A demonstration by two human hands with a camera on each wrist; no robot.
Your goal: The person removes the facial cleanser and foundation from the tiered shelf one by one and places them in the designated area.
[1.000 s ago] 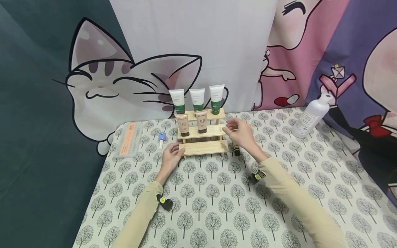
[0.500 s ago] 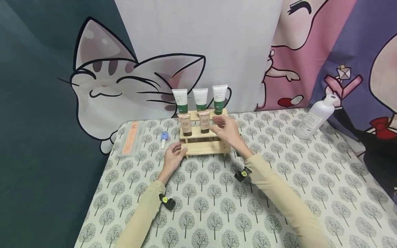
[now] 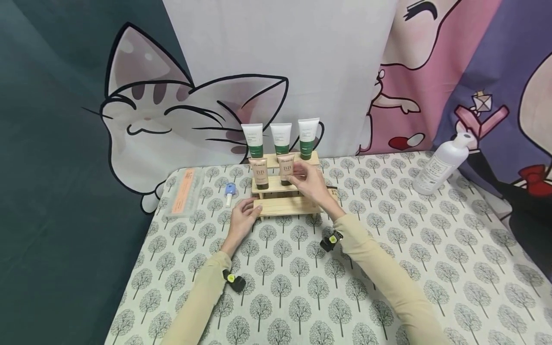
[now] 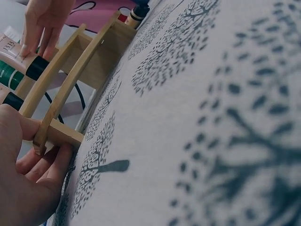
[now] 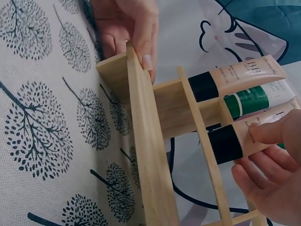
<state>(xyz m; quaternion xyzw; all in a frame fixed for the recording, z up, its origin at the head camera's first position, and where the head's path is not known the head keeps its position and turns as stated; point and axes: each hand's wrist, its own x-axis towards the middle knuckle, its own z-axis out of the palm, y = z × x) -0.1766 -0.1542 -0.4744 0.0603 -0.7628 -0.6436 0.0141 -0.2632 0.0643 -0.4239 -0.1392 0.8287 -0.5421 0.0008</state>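
A three-step wooden stand point(image 3: 286, 206) stands on the tree-print cloth. My left hand point(image 3: 242, 220) grips the left end of its lowest step, thumb on top and fingers beneath in the left wrist view point(image 4: 28, 179). On the middle step stand two beige BB cream tubes with black caps down. My right hand point(image 3: 311, 184) pinches the right BB cream tube point(image 5: 244, 136), thumb on its front and fingers at its side. The left BB cream tube point(image 3: 259, 172) stands apart from both hands. Three white-and-green tubes point(image 3: 281, 136) stand on the top step.
Behind my right wrist lies a black-capped tube point(image 3: 333, 192), partly hidden. Left of the stand are a small blue-and-white item point(image 3: 230, 194) and a clear case with an orange strip point(image 3: 184, 191). A white pump bottle point(image 3: 442, 165) lies tilted at the right. A printed curtain hangs behind.
My right hand has moved left from the stand's right side to the right BB cream tube and now pinches it. My left hand has kept its grip on the lowest step.
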